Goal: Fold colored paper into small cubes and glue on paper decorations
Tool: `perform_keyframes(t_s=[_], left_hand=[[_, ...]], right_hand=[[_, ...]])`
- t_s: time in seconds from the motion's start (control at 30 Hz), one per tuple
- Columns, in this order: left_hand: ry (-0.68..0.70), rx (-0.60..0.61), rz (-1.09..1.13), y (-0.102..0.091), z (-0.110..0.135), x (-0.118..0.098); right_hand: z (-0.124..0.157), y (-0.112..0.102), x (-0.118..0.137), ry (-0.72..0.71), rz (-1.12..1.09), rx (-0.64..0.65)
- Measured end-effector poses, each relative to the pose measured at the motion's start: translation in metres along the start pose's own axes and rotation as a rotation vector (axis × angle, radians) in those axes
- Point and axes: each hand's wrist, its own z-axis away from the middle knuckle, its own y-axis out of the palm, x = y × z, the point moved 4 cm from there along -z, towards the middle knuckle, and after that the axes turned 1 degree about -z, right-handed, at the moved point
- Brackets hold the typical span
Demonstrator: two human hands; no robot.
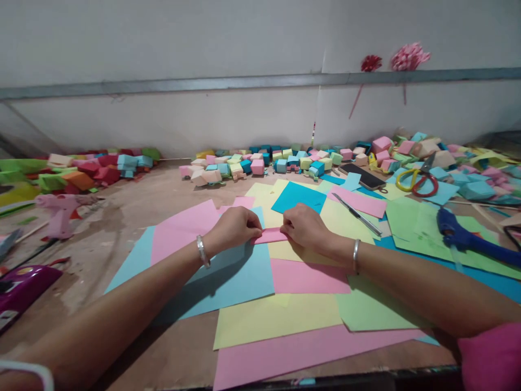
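Note:
A small folded strip of pink paper (270,235) stretches between my two hands over the middle of the table. My left hand (238,225) pinches its left end, and my right hand (304,225) pinches the right end, fingers closed on both sides. Beneath them lie overlapping paper sheets: a light blue sheet (228,282), a pink sheet (309,276), and a yellow sheet (277,320). A bright blue piece of paper (299,196) lies just beyond my right hand. The fingertips partly hide the ends of the strip.
On the right are a cutter knife (358,214), a phone (363,177), scissors (417,182) and a blue glue gun (476,239). A pink glue gun (59,214) and a purple object (26,290) sit left. Folded paper boxes (257,166) line the wall.

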Motion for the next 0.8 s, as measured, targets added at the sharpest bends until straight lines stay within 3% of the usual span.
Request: perform_keyframes(t_s=[0.23,0.37,0.57,0.8], left_hand=[[0.048,-0.007,-0.021,0.006,0.001,-0.001],[0.109,0.025,-0.058,0.008,0.001,-0.002],[0.199,0.018,-0.158,0.007,0.003,-0.009],[0.279,0.012,-0.242,0.009,0.005,-0.016]], right_hand=[[0.011,-0.004,0.006,-0.084,0.048,-0.017],[0.018,-0.005,0.021,-0.284,0.299,0.036],[0.022,-0.001,0.041,-0.447,0.558,0.054],[0.030,-0.002,0.046,-0.362,0.712,0.224]])
